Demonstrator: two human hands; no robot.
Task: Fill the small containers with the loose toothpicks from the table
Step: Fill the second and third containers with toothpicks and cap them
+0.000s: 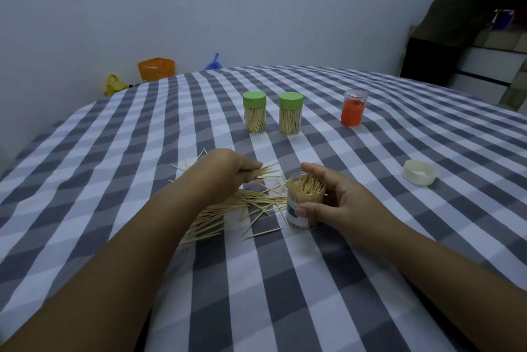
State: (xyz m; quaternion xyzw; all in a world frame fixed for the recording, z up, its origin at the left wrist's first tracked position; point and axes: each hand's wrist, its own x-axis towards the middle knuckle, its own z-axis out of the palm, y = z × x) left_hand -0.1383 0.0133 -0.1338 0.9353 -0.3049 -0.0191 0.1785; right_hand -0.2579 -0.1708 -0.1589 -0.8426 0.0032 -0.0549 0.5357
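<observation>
On the table (285,280), the right hand (342,203) grips the open container (303,203) upright; just left of it, the left hand (228,173) pinches a bundle of toothpicks (265,173) over the loose pile (228,214), tips pointing right toward that mouth, while two green-lidded containers (254,116) stand filled beyond

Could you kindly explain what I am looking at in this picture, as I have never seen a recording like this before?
There is no machine here: a person wears a camera on the head, looking down at their own two bare arms over a table with a grey-and-white checked cloth. The left hand grips a small bunch of wooden toothpicks from the loose pile of toothpicks. The right hand holds an open clear plastic container, already nearly full. Further back stand two filled clear containers with green lids, a clear container with an orange inside, and a loose white lid.
</observation>
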